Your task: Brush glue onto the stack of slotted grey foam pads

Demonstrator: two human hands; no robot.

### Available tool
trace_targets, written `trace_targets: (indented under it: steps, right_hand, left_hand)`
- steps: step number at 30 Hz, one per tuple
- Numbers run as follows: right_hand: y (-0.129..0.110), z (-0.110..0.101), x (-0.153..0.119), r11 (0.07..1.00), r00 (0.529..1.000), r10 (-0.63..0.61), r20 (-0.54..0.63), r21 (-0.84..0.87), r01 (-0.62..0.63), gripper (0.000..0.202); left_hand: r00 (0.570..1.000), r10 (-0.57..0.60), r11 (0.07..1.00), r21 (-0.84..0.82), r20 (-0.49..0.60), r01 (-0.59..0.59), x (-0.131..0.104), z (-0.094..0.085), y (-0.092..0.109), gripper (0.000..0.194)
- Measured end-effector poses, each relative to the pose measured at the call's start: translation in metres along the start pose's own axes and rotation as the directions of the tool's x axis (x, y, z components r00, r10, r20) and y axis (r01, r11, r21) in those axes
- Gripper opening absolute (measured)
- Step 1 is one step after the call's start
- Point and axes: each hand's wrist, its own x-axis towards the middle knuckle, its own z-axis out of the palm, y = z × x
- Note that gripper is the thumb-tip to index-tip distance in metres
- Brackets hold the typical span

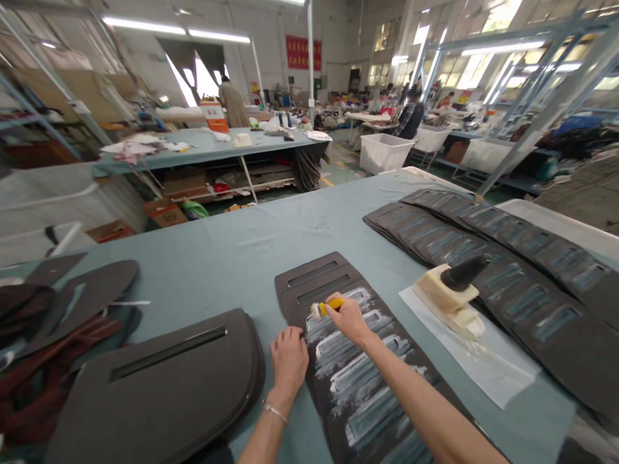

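My right hand (345, 317) grips a small brush (329, 307) by its yellow handle. Its pale bristles touch the upper left part of the overlapping dark panels (309, 267). These panels have long narrow slots, and white wet-looking streaks (348, 374) cover the areas around several slots. Curled at the panels' left edge, my left hand (290, 357) holds the border with its fingertips; the thumb is partly hidden. To the right, a cream bottle (442, 293) with a black nozzle lies tilted on a white sheet (483, 361), with whitish liquid near it.
A stack of rounded dark panels (169, 393) lies at the left front of the blue-green table (251, 258). Rows of streaked panels (483, 258) cover the right side. Brown material (43, 393) sits far left. Beyond stand another table (203, 145), a white bin (384, 153) and people.
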Motion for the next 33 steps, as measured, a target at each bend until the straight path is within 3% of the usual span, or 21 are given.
trace_targets:
  steps: [3,5,8,11,13,18,20,23,26,28,30,33]
  right_hand:
    - [-0.014,0.01,0.008,0.993,0.986,0.102,-0.132,-0.038,-0.108,0.016]
    - [-0.026,0.02,0.012,0.996,0.98,0.084,-0.181,0.002,-0.085,0.018]
    - [-0.04,0.043,0.013,0.995,0.996,0.006,-0.086,0.104,0.003,0.017]
    - [-0.028,0.05,0.018,0.991,0.998,0.06,-0.022,0.124,-0.057,0.017]
    - [-0.004,0.032,0.026,0.989,0.988,0.134,-0.075,0.067,-0.129,0.018]
    - [0.056,-0.042,0.048,0.952,0.91,0.241,-0.337,-0.099,-0.289,0.025]
    - [0.058,-0.052,0.049,0.955,0.895,0.216,-0.391,-0.108,-0.278,0.026]
    - [0.042,-0.049,0.036,0.982,0.93,0.173,-0.325,-0.02,-0.189,0.025]
    - [0.034,-0.061,0.01,0.961,0.915,0.276,-0.293,0.089,-0.261,0.023]
    - [0.043,-0.09,-0.012,0.931,0.861,0.365,-0.355,0.147,-0.334,0.022]
    - [0.06,-0.134,-0.039,0.902,0.782,0.43,-0.45,0.184,-0.39,0.022]
    - [0.089,-0.209,-0.082,0.842,0.585,0.493,-0.643,0.183,-0.508,0.023]
  left_hand:
    - [0.999,-0.004,1.0,-0.002,-0.038,0.004,0.012,-0.003,-0.002,0.023]
    - [0.998,0.008,1.0,0.001,-0.059,-0.008,0.019,-0.002,-0.004,0.028]
    - [0.999,0.035,0.999,0.025,-0.031,-0.035,0.024,0.003,-0.008,0.028]
    - [0.998,0.058,0.996,0.071,-0.014,-0.057,0.024,0.008,-0.012,0.027]
    - [0.997,0.073,0.993,0.09,-0.016,-0.072,0.023,0.011,-0.015,0.027]
    - [0.993,0.12,0.99,0.082,-0.016,-0.118,0.023,0.013,-0.017,0.022]
    - [0.991,0.128,0.989,0.081,-0.029,-0.126,0.025,0.014,-0.015,0.02]
    - [0.992,0.121,0.987,0.109,-0.038,-0.116,0.024,0.015,-0.012,0.019]
    - [0.992,0.119,0.982,0.151,-0.038,-0.112,0.021,0.017,-0.012,0.02]
    - [0.991,0.129,0.982,0.146,-0.039,-0.122,0.021,0.02,-0.017,0.023]
    - [0.991,0.128,0.988,0.087,-0.043,-0.124,0.023,0.024,-0.024,0.027]
    - [0.996,0.062,0.996,-0.059,-0.062,-0.066,0.029,0.031,-0.038,0.033]
